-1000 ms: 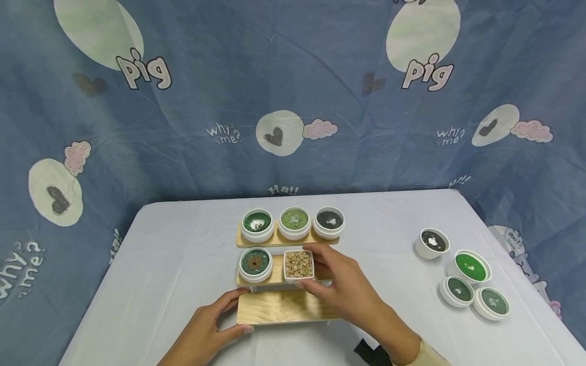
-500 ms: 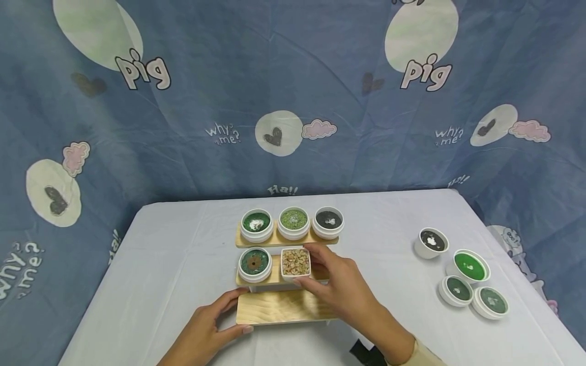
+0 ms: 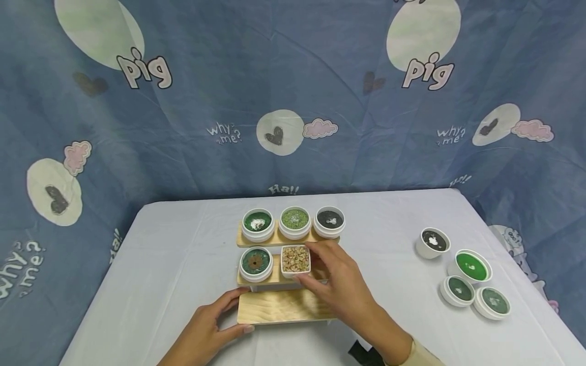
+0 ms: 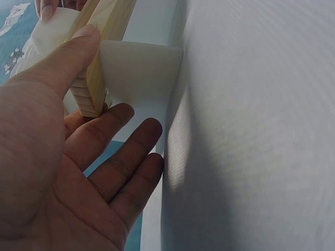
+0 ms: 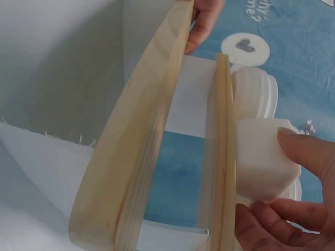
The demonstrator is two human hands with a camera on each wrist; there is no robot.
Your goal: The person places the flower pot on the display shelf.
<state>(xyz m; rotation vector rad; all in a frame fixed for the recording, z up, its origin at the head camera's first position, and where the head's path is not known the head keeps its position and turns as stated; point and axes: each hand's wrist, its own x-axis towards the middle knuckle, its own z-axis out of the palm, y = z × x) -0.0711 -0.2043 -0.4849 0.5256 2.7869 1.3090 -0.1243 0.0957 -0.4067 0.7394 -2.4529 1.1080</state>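
A three-step wooden stand point(image 3: 284, 307) with whitish supports is in the middle of the table. My left hand point(image 3: 207, 321) holds the left end of its lowest board; in the left wrist view the thumb point(image 4: 78, 49) lies on the board while the other fingers spread below. With thumb and fingers, my right hand point(image 3: 342, 285) grips a square white bowl point(image 5: 261, 151) at the middle board, its chopped, nut-like filling facing up in the head view. Left of it on that board is a round white bowl point(image 3: 255, 278) with dark green filling and a brown ring.
Three round bowls line the top board point(image 3: 242, 242). At the right of the white table point(image 3: 389, 223), several more white bowls stand grouped, among them one with bright green filling point(image 3: 470, 266). A black object point(image 3: 364, 354) lies at the front edge, by the right forearm.
My right hand has shifted the square bowl slightly left along the middle board, nearer the round bowl. The left hand stays at the stand's lowest board.
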